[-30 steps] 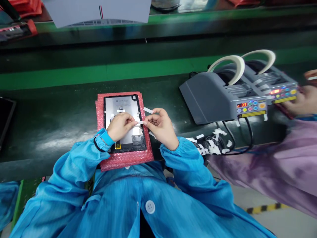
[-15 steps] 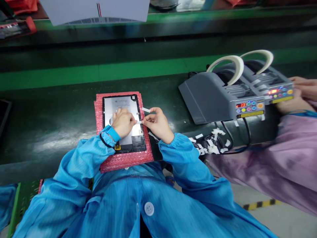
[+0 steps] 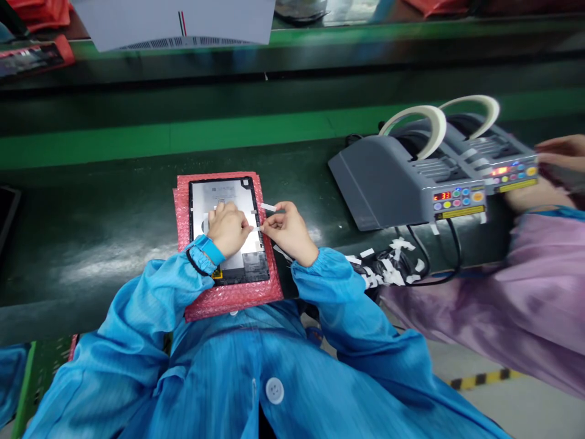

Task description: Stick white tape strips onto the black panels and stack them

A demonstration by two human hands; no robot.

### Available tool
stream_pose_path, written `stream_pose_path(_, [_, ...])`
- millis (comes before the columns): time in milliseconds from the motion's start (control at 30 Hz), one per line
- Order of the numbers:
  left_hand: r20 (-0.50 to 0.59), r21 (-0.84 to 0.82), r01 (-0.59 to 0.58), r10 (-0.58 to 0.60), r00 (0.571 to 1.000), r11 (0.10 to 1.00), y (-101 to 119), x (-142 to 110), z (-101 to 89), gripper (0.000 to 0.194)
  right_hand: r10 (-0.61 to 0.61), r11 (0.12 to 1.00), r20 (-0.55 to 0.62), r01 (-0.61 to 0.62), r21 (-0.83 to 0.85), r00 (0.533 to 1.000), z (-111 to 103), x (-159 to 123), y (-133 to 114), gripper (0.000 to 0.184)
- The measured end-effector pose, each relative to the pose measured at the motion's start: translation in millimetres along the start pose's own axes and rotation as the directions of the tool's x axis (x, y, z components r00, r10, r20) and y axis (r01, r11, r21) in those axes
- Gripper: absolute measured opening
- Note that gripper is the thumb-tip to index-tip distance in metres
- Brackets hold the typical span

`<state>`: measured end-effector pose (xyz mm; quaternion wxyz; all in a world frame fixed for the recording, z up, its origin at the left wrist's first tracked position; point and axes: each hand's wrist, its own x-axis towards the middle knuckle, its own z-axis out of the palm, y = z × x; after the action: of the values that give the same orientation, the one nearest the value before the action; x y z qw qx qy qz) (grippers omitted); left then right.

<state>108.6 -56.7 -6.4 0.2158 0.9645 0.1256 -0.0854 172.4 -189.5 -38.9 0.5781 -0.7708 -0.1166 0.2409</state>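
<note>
A flat tablet-like panel [image 3: 249, 244], silver with a black border, lies on pink bubble wrap [image 3: 237, 297] at the bench's front edge. Over its middle rests my left hand [image 3: 227, 228], fingers closed at the left end of a short white tape strip [image 3: 256, 228]. Thumb and a finger of my right hand [image 3: 292, 235] pinch the strip's other end, at the panel's right border. A second white strip [image 3: 268, 207] sticks out from the raised index fingertip of my right hand.
Two grey tape dispensers [image 3: 379, 183] with tape rolls stand at the right. White tape scraps [image 3: 388, 268] and black cables lie below them. A co-worker's hand [image 3: 560, 152] is beside the farther dispenser, the other lower down. A white box-like object [image 3: 183, 24] hangs over the back.
Both my hands stay almost in place at the strip over the panel. The co-worker's hands have moved apart beside the farther dispenser. The view has shifted slightly.
</note>
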Motion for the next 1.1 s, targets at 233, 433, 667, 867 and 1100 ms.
stream_pose_path(233, [-0.231,-0.134,-0.02,-0.012,0.973,0.991,-20.5,6.2,-7.8,0.01,-0.062,0.995,0.021,0.06,0.081,0.998,-16.1,0.5,-0.3,0.032])
stream_pose_path(433, [-0.183,-0.295,-0.287,0.241,0.953,0.912,-23.6,13.0,-15.3,0.015,-0.237,0.971,0.189,0.229,0.063,0.953,-15.8,-12.6,-13.6,0.01])
stream_pose_path(667, [-0.105,-0.3,-0.245,0.223,0.969,0.922,-24.1,13.2,-11.7,0.014,-0.171,0.977,0.105,0.182,-0.108,0.98,-18.3,-13.0,-17.0,0.013])
stream_pose_path(867, [-0.03,-0.277,-0.202,0.202,0.979,0.939,-21.9,14.1,-13.1,0.014,-0.21,0.945,0.131,0.235,-0.226,0.969,-17.5,-4.8,-17.7,0.01])
stream_pose_path(1100, [-0.028,-0.021,-0.025,0.025,0.999,0.999,-5.1,13.8,-10.3,0.018,-0.308,0.883,0.062,0.309,-0.353,0.949,-5.0,10.1,-8.4,0.015])
